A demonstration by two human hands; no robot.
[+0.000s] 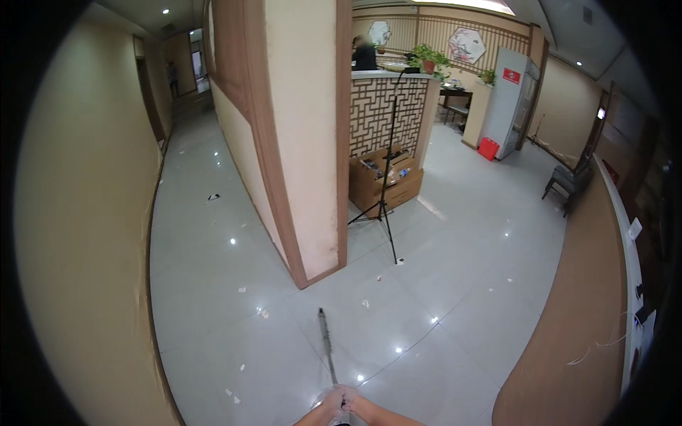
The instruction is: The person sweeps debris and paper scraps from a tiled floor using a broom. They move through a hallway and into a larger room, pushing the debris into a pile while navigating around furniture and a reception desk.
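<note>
My left hand (331,399) and my right hand (350,397) are close together at the bottom centre, fingers closed round the near end of a long thin rod (326,335). The rod points away from me over the floor. Its far tip is dark, and a thicker greyish section lies along its middle, too blurred to name further. Translucent film, like clear plastic, shows around my hands. The fingers overlap, so the exact grip is hidden. A small dark thing (341,424) shows below them at the picture's edge.
Ahead stands a wall corner (303,160) with wood trim. Right of it are a black tripod stand (382,205), an open cardboard box (399,189) and a lattice-front counter (386,114) with a person (364,56) behind. Paper scraps (365,304) litter the tiles. A long counter (581,287) borders the right.
</note>
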